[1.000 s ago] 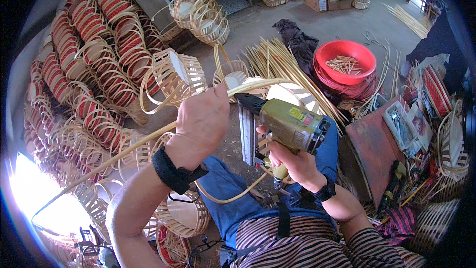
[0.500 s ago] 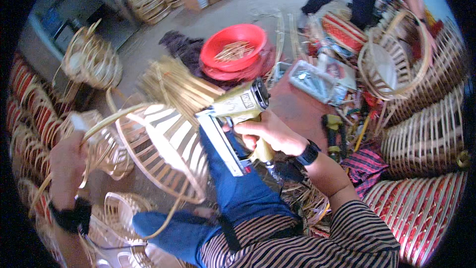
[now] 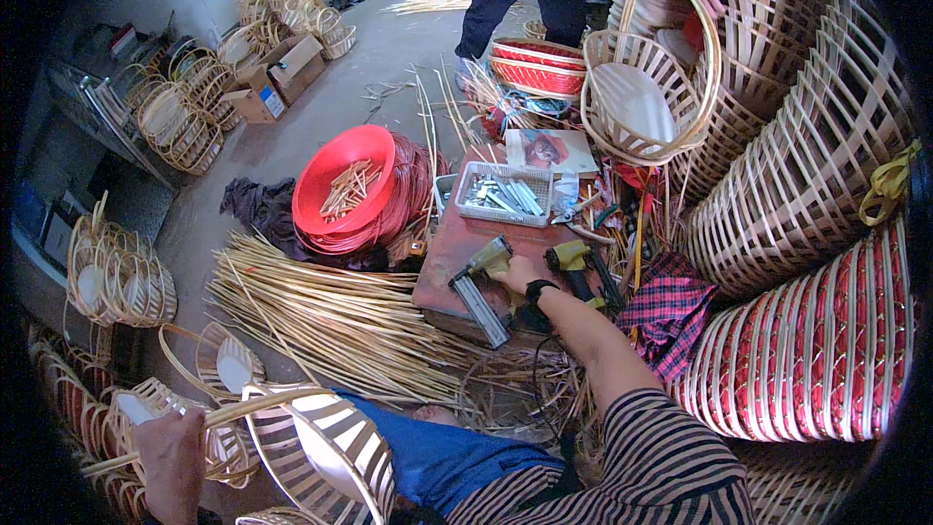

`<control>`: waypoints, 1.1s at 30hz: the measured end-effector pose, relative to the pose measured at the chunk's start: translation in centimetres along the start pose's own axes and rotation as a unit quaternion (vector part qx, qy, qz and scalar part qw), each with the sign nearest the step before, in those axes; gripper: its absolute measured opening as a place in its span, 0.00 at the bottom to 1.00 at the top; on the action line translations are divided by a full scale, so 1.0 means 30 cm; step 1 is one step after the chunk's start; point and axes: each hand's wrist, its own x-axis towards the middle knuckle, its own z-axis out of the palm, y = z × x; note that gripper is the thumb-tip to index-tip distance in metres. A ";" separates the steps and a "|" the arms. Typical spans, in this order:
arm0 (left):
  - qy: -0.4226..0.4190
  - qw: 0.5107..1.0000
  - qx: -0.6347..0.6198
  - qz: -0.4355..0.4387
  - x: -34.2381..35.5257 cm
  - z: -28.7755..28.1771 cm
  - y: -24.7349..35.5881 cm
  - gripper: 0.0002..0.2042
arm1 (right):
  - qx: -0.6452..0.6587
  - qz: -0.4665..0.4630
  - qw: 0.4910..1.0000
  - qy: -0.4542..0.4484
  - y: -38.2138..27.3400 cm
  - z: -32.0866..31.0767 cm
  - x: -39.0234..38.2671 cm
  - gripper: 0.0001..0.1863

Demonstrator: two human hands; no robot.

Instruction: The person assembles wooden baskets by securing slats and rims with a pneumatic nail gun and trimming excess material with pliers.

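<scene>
Ahead, the right hand [image 3: 517, 272] is clenched around the olive-yellow pneumatic nail gun [image 3: 481, 287] resting on the low brown work table [image 3: 457, 243], its long magazine pointing back toward the person, while the left hand [image 3: 175, 452], far left, grips the woven bamboo basket's [image 3: 321, 437] handle

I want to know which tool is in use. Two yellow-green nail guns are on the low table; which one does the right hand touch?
The left nail gun, with the long grey magazine; the right hand rests on it. The other gun lies untouched beside the wrist.
</scene>
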 end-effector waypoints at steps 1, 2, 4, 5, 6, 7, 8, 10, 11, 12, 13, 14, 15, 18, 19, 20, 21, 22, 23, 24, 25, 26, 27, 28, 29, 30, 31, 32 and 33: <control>0.009 1.000 -0.002 0.002 0.002 0.009 0.003 0.01 | -0.166 -0.043 0.984 0.050 -0.030 -0.003 0.015 0.18; 0.014 1.000 -0.003 -0.002 -0.015 0.022 -0.008 0.01 | -0.193 -0.105 0.974 0.063 -0.141 0.000 0.007 0.18; 0.009 0.999 -0.037 -0.023 -0.042 0.025 -0.022 0.01 | -0.191 -0.247 0.946 0.085 -0.402 -0.005 -0.052 0.18; 0.018 0.998 -0.061 -0.012 -0.034 0.028 -0.022 0.01 | -0.107 -0.305 0.944 0.070 -0.520 -0.003 -0.074 0.17; 0.038 0.995 -0.088 0.022 -0.010 0.028 -0.032 0.02 | -0.041 -0.355 0.933 0.029 -0.646 0.001 -0.108 0.18; 0.052 0.992 -0.100 0.050 0.030 0.029 -0.039 0.04 | 0.028 -0.401 0.915 -0.022 -0.776 0.006 -0.141 0.19; 0.071 0.987 -0.115 0.082 0.084 0.036 -0.028 0.05 | 0.066 -0.440 0.892 -0.086 -0.883 0.005 -0.194 0.21; 0.105 0.979 -0.118 0.127 0.120 0.002 -0.021 0.09 | 0.249 -0.630 0.734 -0.054 -1.035 0.051 -0.338 0.28; 0.091 0.983 -0.103 0.122 0.102 -0.005 -0.035 0.11 | 0.228 -0.627 0.735 -0.122 -1.093 0.078 -0.409 0.33; 0.088 0.986 -0.064 0.129 0.094 0.002 -0.036 0.08 | 0.376 -0.636 0.668 -0.088 -1.131 0.143 -0.477 0.24; 0.060 0.985 -0.081 0.137 0.049 -0.029 -0.081 0.07 | 0.279 -0.605 0.735 -0.127 -1.141 0.149 -0.502 0.22; -0.013 0.993 -0.077 0.088 0.043 -0.098 -0.076 0.08 | 0.169 -0.564 0.792 -0.161 -1.131 0.132 -0.492 0.20; -0.101 0.993 -0.060 0.029 0.016 -0.167 -0.077 0.10 | 0.243 -0.585 0.764 -0.121 -1.123 0.195 -0.473 0.17; -0.144 0.987 -0.003 -0.072 -0.041 -0.253 -0.106 0.12 | 0.207 -0.600 0.767 -0.095 -1.094 0.172 -0.451 0.17; -0.150 0.986 -0.008 -0.074 -0.076 -0.237 -0.107 0.12 | 0.192 -0.605 0.766 -0.102 -1.094 0.170 -0.451 0.15; -0.108 0.988 -0.019 -0.114 -0.127 -0.212 -0.100 0.12 | 0.188 -0.610 0.765 -0.089 -1.097 0.168 -0.469 0.15; -0.063 0.986 -0.025 -0.154 -0.165 -0.203 -0.080 0.12 | 0.180 -0.615 0.762 -0.093 -1.101 0.172 -0.467 0.15; -0.034 0.980 0.031 -0.195 -0.188 -0.187 -0.033 0.12 | 0.172 -0.619 0.760 -0.097 -1.102 0.175 -0.463 0.15; 0.030 0.976 -0.013 -0.215 -0.195 -0.118 -0.013 0.12 | 0.162 -0.612 0.768 -0.099 -1.090 0.166 -0.446 0.14; 0.087 0.966 -0.051 -0.238 -0.214 -0.071 0.003 0.12 | 0.167 -0.613 0.766 -0.096 -1.089 0.167 -0.445 0.14; 0.111 0.956 -0.080 -0.259 -0.229 -0.044 0.023 0.10 | 0.170 -0.620 0.760 -0.095 -1.088 0.169 -0.444 0.14; 0.136 0.944 -0.111 -0.281 -0.240 -0.025 0.040 0.09 | 0.171 -0.628 0.754 -0.094 -1.091 0.169 -0.444 0.14; 0.167 0.935 -0.136 -0.280 -0.245 -0.008 0.050 0.08 | 0.152 -0.619 0.761 -0.119 -1.094 0.154 -0.447 0.14; 0.155 0.923 -0.164 -0.311 -0.244 0.006 0.057 0.08 | 0.153 -0.620 0.761 -0.116 -1.099 0.147 -0.446 0.14; 0.192 0.916 -0.177 -0.303 -0.249 0.035 0.061 0.08 | 0.159 -0.612 0.764 -0.128 -1.098 0.145 -0.449 0.14; 0.210 0.912 -0.185 -0.299 -0.244 0.053 0.067 0.08 | 0.164 -0.603 0.768 -0.139 -1.097 0.140 -0.452 0.14; 0.229 0.908 -0.192 -0.294 -0.239 0.073 0.072 0.08 | 0.169 -0.591 0.774 -0.155 -1.097 0.127 -0.455 0.13; 0.255 0.891 -0.219 -0.304 -0.232 0.082 0.084 0.09 | 0.169 -0.591 0.773 -0.157 -1.094 0.122 -0.456 0.13; 0.268 0.882 -0.233 -0.309 -0.226 0.083 0.093 0.10 | 0.174 -0.592 0.772 -0.154 -1.088 0.116 -0.453 0.13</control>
